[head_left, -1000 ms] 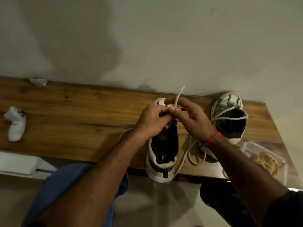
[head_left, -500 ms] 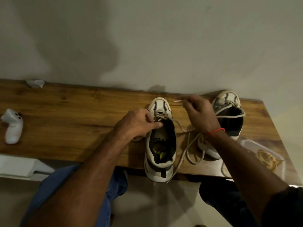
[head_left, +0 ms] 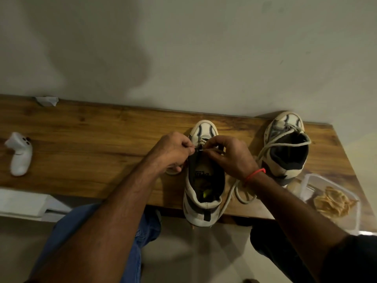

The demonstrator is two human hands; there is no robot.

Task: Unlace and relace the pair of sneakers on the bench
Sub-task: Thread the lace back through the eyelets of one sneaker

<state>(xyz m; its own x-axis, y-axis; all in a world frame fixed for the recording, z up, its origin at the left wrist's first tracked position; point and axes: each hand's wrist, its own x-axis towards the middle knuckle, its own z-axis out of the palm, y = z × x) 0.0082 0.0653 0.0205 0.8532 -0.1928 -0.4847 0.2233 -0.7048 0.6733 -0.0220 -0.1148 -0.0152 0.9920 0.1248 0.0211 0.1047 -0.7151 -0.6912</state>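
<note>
Threading is where we could slip: our left hand [head_left: 173, 151] and right hand [head_left: 230, 158] each pinch the lace [head_left: 236, 196] at an eyelet of the near sneaker [head_left: 204, 190], whose heel overhangs the table [head_left: 91, 144] edge. A hard tug could tip it off, or the tip could miss its hole. The other sneaker [head_left: 285, 148] sits loosely laced to the right, beside a plastic container [head_left: 334, 201].

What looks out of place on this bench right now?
The near sneaker has its heel hanging over the bench edge while both hands work at its lace. A white controller and a food container also sit beside the shoes.
</note>
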